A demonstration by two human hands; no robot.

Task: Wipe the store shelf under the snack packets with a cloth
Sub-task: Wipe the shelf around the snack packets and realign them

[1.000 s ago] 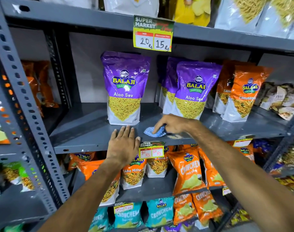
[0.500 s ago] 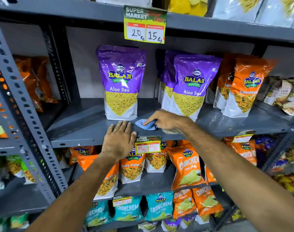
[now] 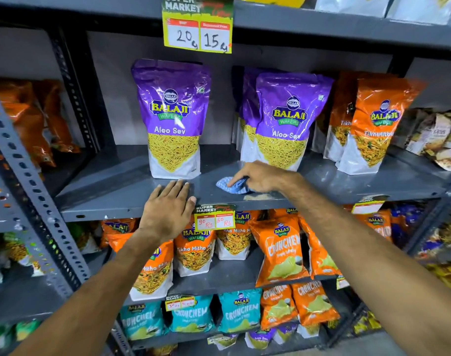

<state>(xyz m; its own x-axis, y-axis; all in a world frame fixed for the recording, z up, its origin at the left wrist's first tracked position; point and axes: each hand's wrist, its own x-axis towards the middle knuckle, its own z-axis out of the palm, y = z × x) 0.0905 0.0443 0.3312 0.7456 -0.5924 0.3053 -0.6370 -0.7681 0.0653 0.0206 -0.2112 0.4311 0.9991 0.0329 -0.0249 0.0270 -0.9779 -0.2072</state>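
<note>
Now the right hand (image 3: 261, 177) sits a little further right along the shelf (image 3: 111, 186) than half a second ago, fingers curled down onto the blue cloth (image 3: 233, 185), which it presses flat on the bare strip between the two purple packs; the left hand (image 3: 167, 210) has stayed put, open and flat over the front lip, gripping nothing. A left pack (image 3: 171, 119) and a right pack (image 3: 287, 122) both read "Balaji Wafers Aloo Sev"; the orange pack (image 3: 377, 129) beside them reads "Balaji" and "Tikha Mitha". The top tag (image 3: 197, 25) says "Super Market", 20 and 15; the lip tag (image 3: 215, 217), just right of the left hand, shows 90 Rs and 50 Rs. Pale dust (image 3: 261, 196) lies near the front edge right of the cloth. Open shelf runs left of the left pack.
</note>
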